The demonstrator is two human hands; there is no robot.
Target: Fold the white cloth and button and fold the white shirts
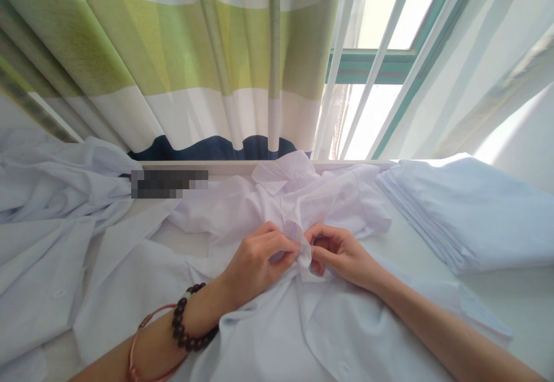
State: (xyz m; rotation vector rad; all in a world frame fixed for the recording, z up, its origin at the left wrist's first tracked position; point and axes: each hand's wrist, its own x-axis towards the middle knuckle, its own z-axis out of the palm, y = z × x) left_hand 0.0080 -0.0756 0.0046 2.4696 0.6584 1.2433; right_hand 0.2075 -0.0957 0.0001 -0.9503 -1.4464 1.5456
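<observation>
A white collared shirt [242, 209] lies spread in front of me, its collar pointing away toward the far edge. My left hand [262, 255] pinches the front edge of the shirt near its middle. From the other side, my right hand [340, 252] grips the same raised strip of cloth, fingers curled. The strip stands up in a fold between the two hands. Whether a button sits under the fingertips, I cannot tell. A dark beaded bracelet [184, 321] and a reddish cord bangle [134, 341] circle my left wrist.
Folded white cloth [476, 214] lies stacked on the right. Crumpled white garments [52, 186] cover the left side, beside a blurred dark patch [160, 184]. Behind the white surface hang a green and white striped curtain [182, 47] and white bars [376, 53] before a window.
</observation>
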